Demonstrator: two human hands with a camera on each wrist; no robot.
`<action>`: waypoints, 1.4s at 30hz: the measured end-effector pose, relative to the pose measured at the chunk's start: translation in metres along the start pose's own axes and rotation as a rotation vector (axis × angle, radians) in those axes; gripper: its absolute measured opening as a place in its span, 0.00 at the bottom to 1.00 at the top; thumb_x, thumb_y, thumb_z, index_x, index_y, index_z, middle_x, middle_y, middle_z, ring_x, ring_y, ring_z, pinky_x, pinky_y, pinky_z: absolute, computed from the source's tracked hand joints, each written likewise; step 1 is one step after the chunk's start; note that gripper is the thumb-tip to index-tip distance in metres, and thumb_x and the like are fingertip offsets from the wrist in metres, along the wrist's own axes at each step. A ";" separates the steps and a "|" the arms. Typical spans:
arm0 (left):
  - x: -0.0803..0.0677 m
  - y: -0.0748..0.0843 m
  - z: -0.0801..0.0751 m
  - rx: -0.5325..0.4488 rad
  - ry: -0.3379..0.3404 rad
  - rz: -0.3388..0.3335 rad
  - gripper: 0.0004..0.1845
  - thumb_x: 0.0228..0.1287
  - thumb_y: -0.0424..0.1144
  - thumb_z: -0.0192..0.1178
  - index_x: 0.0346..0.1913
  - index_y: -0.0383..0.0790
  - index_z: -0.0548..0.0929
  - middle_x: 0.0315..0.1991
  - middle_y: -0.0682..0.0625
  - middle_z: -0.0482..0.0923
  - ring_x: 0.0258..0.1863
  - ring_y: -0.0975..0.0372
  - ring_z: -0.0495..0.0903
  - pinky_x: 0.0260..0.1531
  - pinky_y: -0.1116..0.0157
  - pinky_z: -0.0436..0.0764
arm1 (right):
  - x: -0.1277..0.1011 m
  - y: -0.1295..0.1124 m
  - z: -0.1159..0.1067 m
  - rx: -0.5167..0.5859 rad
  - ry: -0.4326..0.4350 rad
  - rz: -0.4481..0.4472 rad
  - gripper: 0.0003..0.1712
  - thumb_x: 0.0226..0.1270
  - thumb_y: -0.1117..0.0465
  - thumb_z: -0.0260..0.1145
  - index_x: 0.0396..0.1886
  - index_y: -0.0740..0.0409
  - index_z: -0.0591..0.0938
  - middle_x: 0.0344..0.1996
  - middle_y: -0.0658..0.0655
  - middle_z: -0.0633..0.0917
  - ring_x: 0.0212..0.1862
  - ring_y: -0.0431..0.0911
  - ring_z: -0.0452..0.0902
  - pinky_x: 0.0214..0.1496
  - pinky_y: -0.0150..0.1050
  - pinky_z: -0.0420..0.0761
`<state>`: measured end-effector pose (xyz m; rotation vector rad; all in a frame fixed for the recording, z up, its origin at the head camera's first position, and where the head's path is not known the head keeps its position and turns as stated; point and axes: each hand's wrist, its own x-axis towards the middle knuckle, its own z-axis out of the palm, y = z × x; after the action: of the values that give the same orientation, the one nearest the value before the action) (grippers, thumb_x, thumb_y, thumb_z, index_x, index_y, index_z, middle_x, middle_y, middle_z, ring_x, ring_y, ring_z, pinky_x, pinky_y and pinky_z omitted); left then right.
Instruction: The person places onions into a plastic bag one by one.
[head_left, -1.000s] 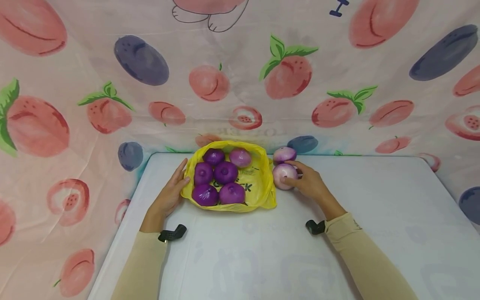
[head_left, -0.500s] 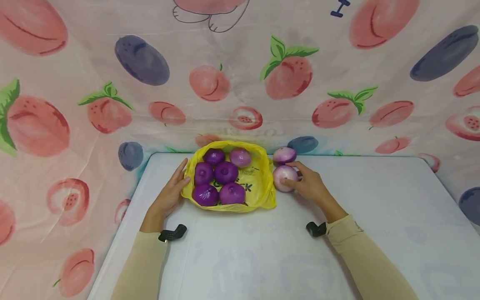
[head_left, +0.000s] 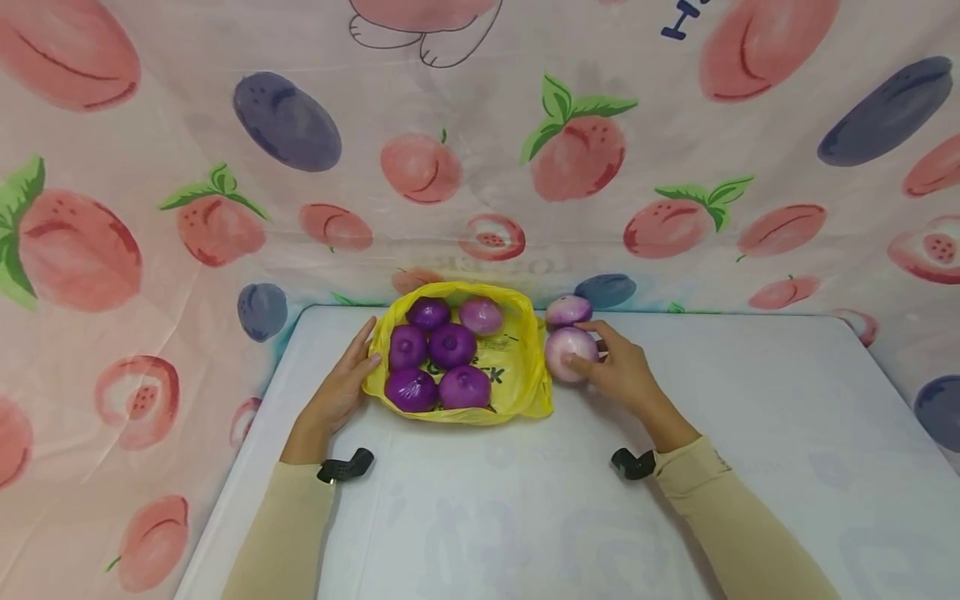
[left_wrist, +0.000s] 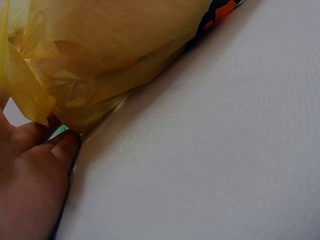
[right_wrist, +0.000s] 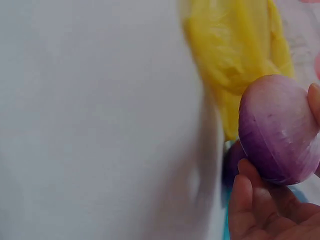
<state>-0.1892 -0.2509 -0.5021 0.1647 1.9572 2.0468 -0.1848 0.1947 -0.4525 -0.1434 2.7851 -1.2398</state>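
A yellow plastic bag [head_left: 517,367] sits with its mouth spread wide near the back of the table. Several purple onions [head_left: 452,345] lie inside it, mostly toward its left. My left hand [head_left: 342,385] rests along the bag's left side, fingers extended and thumb at the rim; the left wrist view has this hand [left_wrist: 35,170] low against the yellow plastic. Just right of the bag, my right hand [head_left: 624,367] holds a pale purple onion [head_left: 570,353] between thumb and fingers. In the right wrist view the held onion [right_wrist: 277,127] shows its darker purple side.
Another pale onion [head_left: 568,310] lies behind the held one, beside the bag's right edge. The white table [head_left: 480,508] ends at a fruit-printed cloth [head_left: 480,183] hanging close behind the bag. Black wrist pieces [head_left: 347,465] sit at both cuffs.
My right hand and the onion in it have shifted only very slightly. The left hand, the bag and the onions inside stay where they were.
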 end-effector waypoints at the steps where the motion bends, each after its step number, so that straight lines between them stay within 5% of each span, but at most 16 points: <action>1: 0.000 0.000 0.000 0.003 0.000 0.001 0.39 0.81 0.47 0.50 0.83 0.62 0.41 0.84 0.48 0.42 0.80 0.50 0.53 0.60 0.79 0.72 | -0.001 -0.002 -0.001 0.001 0.002 -0.004 0.35 0.67 0.43 0.71 0.69 0.48 0.73 0.57 0.69 0.84 0.54 0.61 0.82 0.43 0.46 0.86; 22: 0.001 -0.002 -0.001 0.027 0.003 0.002 0.39 0.80 0.48 0.51 0.83 0.62 0.41 0.84 0.49 0.44 0.80 0.50 0.53 0.60 0.79 0.71 | -0.006 -0.053 0.012 0.095 -0.065 -0.061 0.41 0.63 0.37 0.72 0.72 0.46 0.73 0.61 0.59 0.82 0.56 0.55 0.80 0.56 0.50 0.85; 42: 0.001 -0.002 -0.001 -0.012 -0.018 0.002 0.39 0.81 0.47 0.50 0.83 0.62 0.40 0.84 0.48 0.42 0.79 0.51 0.54 0.60 0.77 0.73 | 0.000 -0.075 0.043 0.065 -0.035 -0.213 0.35 0.63 0.46 0.75 0.67 0.51 0.78 0.58 0.57 0.85 0.50 0.54 0.83 0.54 0.50 0.85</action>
<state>-0.1903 -0.2515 -0.5040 0.1817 1.9348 2.0507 -0.1756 0.1129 -0.4256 -0.4634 2.7530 -1.3562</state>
